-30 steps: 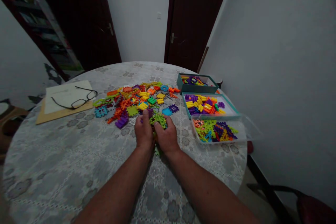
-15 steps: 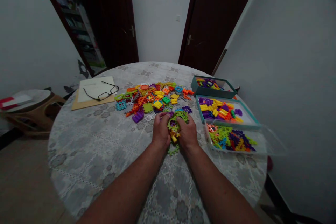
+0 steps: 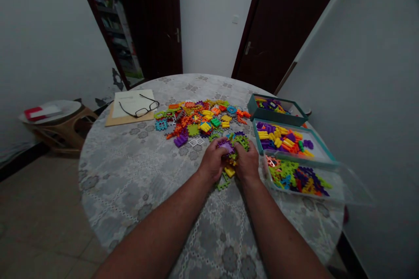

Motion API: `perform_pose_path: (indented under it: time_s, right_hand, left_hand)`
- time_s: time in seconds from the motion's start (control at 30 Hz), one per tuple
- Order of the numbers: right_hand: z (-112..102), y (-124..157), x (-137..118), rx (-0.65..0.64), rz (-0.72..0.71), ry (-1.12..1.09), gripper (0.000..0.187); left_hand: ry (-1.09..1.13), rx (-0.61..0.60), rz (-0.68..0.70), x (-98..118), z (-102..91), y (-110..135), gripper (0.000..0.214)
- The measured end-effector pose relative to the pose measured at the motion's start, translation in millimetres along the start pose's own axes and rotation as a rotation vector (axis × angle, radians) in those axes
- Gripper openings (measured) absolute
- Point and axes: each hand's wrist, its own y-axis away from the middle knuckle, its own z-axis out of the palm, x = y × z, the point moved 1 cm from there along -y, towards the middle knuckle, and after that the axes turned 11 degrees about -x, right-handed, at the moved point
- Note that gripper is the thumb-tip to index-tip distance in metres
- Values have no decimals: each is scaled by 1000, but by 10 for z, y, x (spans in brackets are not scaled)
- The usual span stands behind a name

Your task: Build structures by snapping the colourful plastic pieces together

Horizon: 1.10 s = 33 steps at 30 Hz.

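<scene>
My left hand (image 3: 212,163) and my right hand (image 3: 247,162) are closed side by side around a small cluster of joined plastic pieces (image 3: 231,148), purple, green and yellow, held just above the round table (image 3: 137,174). A green piece (image 3: 223,182) lies on the cloth below my hands. Just beyond them spreads a pile of loose coloured pieces (image 3: 199,120), orange, yellow, green, blue and purple.
To the right stand a clear tray of pieces (image 3: 303,178), a teal box of yellow and purple pieces (image 3: 288,137) and another teal box (image 3: 276,107). Glasses (image 3: 139,108) lie on papers at the far left. A low stool (image 3: 55,122) stands left of the table.
The camera view has swung left, so the table sits further right in the picture. My hands have stayed together on the cluster, and a purple piece now shows on top of it.
</scene>
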Motion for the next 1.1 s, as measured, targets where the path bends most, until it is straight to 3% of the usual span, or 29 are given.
perform_pose_path:
  time_s: [0.2, 0.37, 0.53, 0.73, 0.93, 1.03, 1.1]
  right_hand:
    - [-45, -24, -51, -2, -81, 125, 34]
    - [-61, -5, -109, -61, -119, 201, 35]
    - [-81, 10, -101, -82, -128, 231, 32]
    - [-63, 12, -70, -110, -54, 176, 41]
    - [-95, 21, -85, -110, -70, 216, 46]
    - [-93, 8, -51, -105, -61, 139, 46]
    - [-56, -8, -25, -104, -30, -56, 46]
  left_hand:
    - [-19, -79, -149, 28, -9, 51, 73]
    - [-1, -124, -221, 56, -65, 43, 70]
    - [-8, -167, -209, 50, -96, 22, 60]
    - [-67, -112, -206, 65, -90, 26, 38]
    - [-74, -89, -162, 92, -84, 35, 37]
    - [-73, -94, -162, 107, -72, 47, 38]
    - [-67, -102, -175, 116, -67, 51, 39]
